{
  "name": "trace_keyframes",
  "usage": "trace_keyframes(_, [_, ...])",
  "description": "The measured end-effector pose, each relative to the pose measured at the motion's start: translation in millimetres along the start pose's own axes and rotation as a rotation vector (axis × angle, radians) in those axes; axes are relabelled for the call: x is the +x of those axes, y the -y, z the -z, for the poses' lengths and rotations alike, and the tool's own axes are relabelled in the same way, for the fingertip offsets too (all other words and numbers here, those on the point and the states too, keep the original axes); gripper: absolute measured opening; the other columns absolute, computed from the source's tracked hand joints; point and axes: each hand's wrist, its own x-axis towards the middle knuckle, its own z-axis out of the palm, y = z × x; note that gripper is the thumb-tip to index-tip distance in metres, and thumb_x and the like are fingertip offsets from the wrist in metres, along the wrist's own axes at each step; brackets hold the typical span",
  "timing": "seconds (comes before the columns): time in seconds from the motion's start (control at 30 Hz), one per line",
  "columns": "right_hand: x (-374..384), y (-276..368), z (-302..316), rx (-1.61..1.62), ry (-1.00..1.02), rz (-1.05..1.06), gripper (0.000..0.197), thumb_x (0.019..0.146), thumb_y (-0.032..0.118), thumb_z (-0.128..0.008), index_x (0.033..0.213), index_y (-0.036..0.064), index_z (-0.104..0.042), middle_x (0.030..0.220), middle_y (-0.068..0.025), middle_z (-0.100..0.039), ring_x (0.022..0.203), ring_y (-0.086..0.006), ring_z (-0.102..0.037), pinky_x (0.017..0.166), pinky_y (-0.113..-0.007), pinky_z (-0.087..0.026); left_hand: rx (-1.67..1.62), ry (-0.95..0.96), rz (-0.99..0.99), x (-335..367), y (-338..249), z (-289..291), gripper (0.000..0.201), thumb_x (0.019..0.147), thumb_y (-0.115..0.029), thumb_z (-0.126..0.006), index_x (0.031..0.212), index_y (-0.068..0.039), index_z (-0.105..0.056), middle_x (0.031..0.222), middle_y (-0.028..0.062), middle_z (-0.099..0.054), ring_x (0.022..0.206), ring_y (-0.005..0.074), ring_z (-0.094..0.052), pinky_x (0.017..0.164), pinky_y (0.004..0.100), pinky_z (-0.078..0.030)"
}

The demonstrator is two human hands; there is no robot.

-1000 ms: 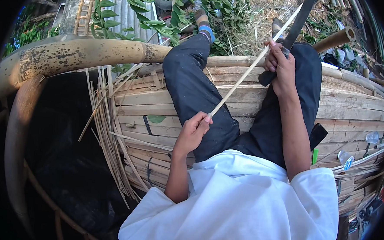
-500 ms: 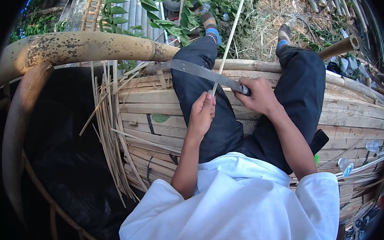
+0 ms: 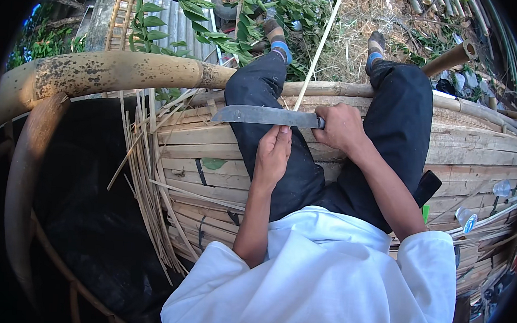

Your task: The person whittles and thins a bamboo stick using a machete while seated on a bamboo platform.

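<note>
My right hand (image 3: 340, 128) is closed round the handle of a machete (image 3: 267, 116), whose broad grey blade points left and lies across a long, pale bamboo strip (image 3: 318, 50). The strip runs from my left hand (image 3: 272, 156) up and away between my legs, its far end beyond the top of the view. Thumb and fingers of my left hand pinch the strip's near end just below the blade. The blade hides the part of the strip where the two cross.
I sit on a bamboo slat platform (image 3: 207, 138). A bundle of thin strips (image 3: 145, 202) hangs at its left edge, beside a thick bamboo pole (image 3: 123, 72). By my right thigh are a dark phone (image 3: 427, 188) and a plastic cup (image 3: 465, 218). Leafy branches (image 3: 184, 8) lie ahead.
The machete has come nearer to me along the strip and turned from slanting to almost level. The strip's far end leans further right. My left hand keeps its pinch.
</note>
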Motion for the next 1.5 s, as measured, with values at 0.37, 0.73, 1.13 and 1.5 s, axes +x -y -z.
trace_keyframes(0.37, [5.3,-10.4,-0.5,-0.076,-0.031,-0.020,0.020,0.065,0.026,-0.064,0.076,0.0103,-0.069,0.062,-0.0159,-0.063,0.061,-0.0333,-0.064,0.059,-0.044,-0.052,-0.053,-0.043,0.032,-3.0,-3.4,5.8,0.028,0.100,-0.030,-0.042,0.083,-0.009,-0.049,0.056,-0.0083,-0.029,0.042,-0.0004,-0.021,0.036,0.0177,-0.015])
trace_keyframes(0.73, [24.7,-36.0,6.2,0.963,-0.112,-0.517,0.031,0.080,0.025,-0.059,0.060,0.0019,-0.056,0.052,-0.0065,-0.053,0.044,-0.0159,-0.050,0.047,-0.031,-0.040,-0.112,-0.083,0.044,-18.4,-10.0,10.7,0.029,0.100,-0.032,-0.041,0.083,-0.010,-0.047,0.055,-0.0087,-0.028,0.042,-0.0006,-0.021,0.036,0.0176,-0.015])
trace_keyframes(1.13, [0.7,-7.4,-6.0,0.147,0.008,-0.001,0.018,0.071,0.023,-0.064,0.074,0.0061,-0.066,0.063,-0.0195,-0.060,0.065,-0.0389,-0.061,0.065,-0.048,-0.049,0.716,-0.276,-0.365,9.4,0.0,-2.6,0.016,0.097,-0.017,-0.043,0.099,-0.003,-0.051,0.077,0.0239,-0.060,0.072,0.0439,-0.058,0.059,0.0490,-0.043])
trace_keyframes(1.5, [7.9,-3.8,-11.3,-0.007,0.127,-0.101,0.022,0.068,0.026,-0.062,0.072,0.0054,-0.068,0.068,-0.0206,-0.064,0.067,-0.0364,-0.065,0.068,-0.045,-0.052,0.983,-0.351,-0.496,11.5,16.0,6.4,0.012,0.094,-0.012,-0.047,0.094,-0.003,-0.053,0.072,0.0225,-0.060,0.070,0.0433,-0.059,0.057,0.0491,-0.043])
